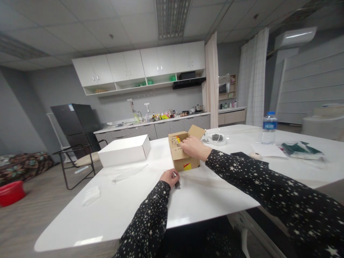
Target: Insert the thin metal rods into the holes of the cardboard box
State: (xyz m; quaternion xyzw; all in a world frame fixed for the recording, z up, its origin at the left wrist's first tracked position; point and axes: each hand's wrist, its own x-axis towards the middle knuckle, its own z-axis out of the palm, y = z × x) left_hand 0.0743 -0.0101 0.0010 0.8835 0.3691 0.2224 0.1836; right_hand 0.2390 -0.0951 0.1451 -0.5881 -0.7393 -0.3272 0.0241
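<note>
A small brown cardboard box (177, 154) with yellow-and-red labels stands on the white table, its flap (197, 132) raised at the back right. My right hand (195, 147) is at the box's opening, fingers bent and drawn together over the inside; what they grip, if anything, is hidden. Small dark specks show within the box, too small to name. In front of the box my left hand (169, 177) rests low at the tabletop with curled fingers. It holds several thin dark metal pieces (177, 185) that look like screws, their ends pointing down to the table.
A white box (124, 150) stands to the left, with clear plastic film (127, 174) and a crumpled white wrapper (91, 196) nearby. At the right are a coiled white cable (217, 139), a water bottle (269, 128), white paper (268, 151) and a green packet (303, 148).
</note>
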